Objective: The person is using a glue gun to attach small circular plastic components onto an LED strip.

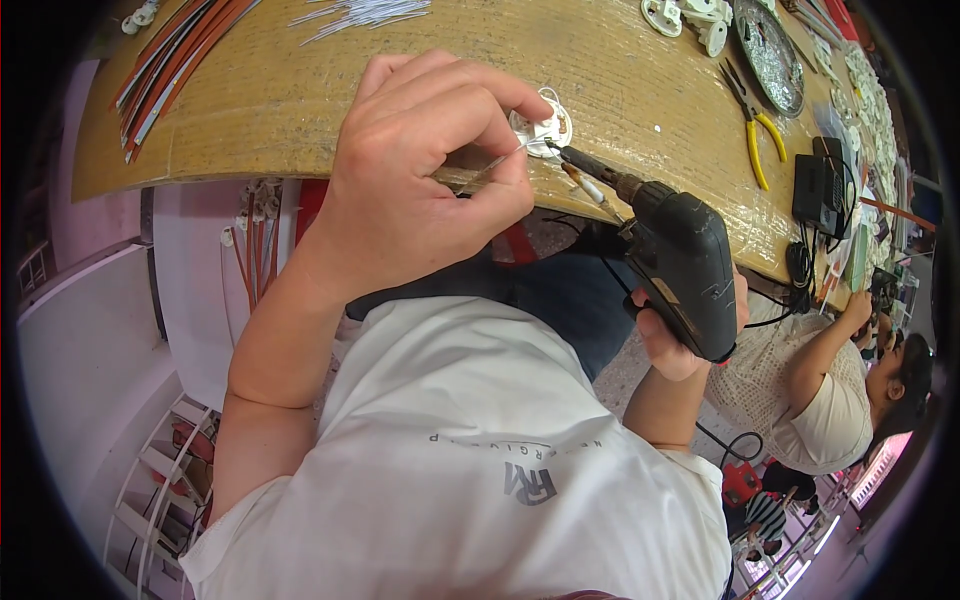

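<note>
My left hand (pixel 430 165) is over the table's near edge, with thumb and fingers pinched on a thin silvery wire (pixel 506 156). One of its fingertips rests on a small round white plastic part (pixel 561 124), which lies on the table and has a thin white lead looping from its top. In my right hand (pixel 672 345) is a black soldering gun (pixel 688 262), gripped by its handle. The gun's dark tip reaches the part close to the wire's end. Below the tip, a white and brown guide tube (pixel 588 186) runs along the gun. The exact contact point is too small to make out.
Yellow-handled pliers (pixel 752 128) lie to the right, near a metal dish (pixel 768 58). Beyond are white plastic parts (pixel 712 30), a black box (pixel 820 190) and coiled cable (pixel 800 263). Brown and white wires (pixel 180 75) lie far left. Another person (pixel 815 400) sits at right.
</note>
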Available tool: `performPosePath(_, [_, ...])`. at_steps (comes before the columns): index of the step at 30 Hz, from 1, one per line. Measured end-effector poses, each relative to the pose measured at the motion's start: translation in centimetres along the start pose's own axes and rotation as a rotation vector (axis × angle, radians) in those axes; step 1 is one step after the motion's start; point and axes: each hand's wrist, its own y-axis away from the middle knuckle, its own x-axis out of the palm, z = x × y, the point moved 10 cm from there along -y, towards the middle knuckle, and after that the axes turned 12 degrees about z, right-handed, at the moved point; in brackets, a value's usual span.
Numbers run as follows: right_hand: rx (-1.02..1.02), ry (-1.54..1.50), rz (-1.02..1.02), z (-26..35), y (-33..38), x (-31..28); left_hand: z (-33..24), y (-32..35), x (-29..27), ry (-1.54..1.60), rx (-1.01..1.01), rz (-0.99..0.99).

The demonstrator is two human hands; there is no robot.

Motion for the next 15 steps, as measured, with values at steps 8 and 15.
performPosePath(8, [-0.051,0.014,0.007,0.1,0.1,-0.1,0.0,0.0,0.0,-0.002,-0.004,-0.005])
performPosePath(15, [0.124,-0.100,-0.132,-1.7,2.0,-0.7,0.0,0.0,0.0,0.004,0.001,0.000])
